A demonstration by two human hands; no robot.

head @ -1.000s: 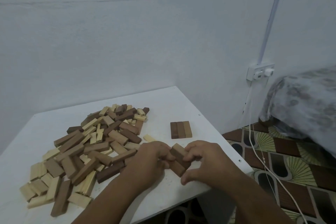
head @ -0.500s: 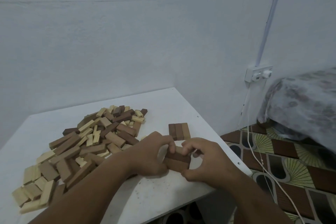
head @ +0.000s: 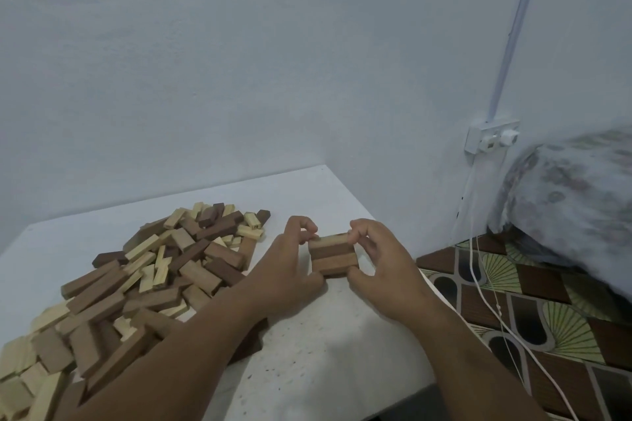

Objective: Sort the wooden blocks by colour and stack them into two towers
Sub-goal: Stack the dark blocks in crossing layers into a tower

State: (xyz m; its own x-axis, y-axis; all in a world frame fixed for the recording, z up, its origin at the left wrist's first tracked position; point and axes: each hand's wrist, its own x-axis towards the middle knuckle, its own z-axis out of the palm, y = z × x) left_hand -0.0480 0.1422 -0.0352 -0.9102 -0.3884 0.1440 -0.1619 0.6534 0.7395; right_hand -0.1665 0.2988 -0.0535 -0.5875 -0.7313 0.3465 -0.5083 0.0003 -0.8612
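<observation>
Gripping a set of three brown blocks [head: 333, 255] between them, both hands are working at the table's [head: 342, 352] right side, the forearms reaching in from the near edge. The left hand [head: 290, 267] is curling its thumb and fingertips onto the set's left end, and the right hand [head: 379, 267] is pinching the right end, thumb at the near corner and fingers [head: 355, 232] hooked over the far top edge. The blocks are lying side by side, their long axes running left to right, straight across from one hand's fingertips to the other's. Both hands are about equally close to the set, each touching an end.

Whether an earlier layer is sitting under the set cannot be told; the hands and blocks are covering that spot. Judging by the task, the set is being placed or squared as a layer of the brown tower, and the next layer would want its long axes turned crosswise.

Left of the left fingers, the mixed pile [head: 136, 284] of brown and pale blocks is lying unsorted, so most of the task is remaining.
</observation>
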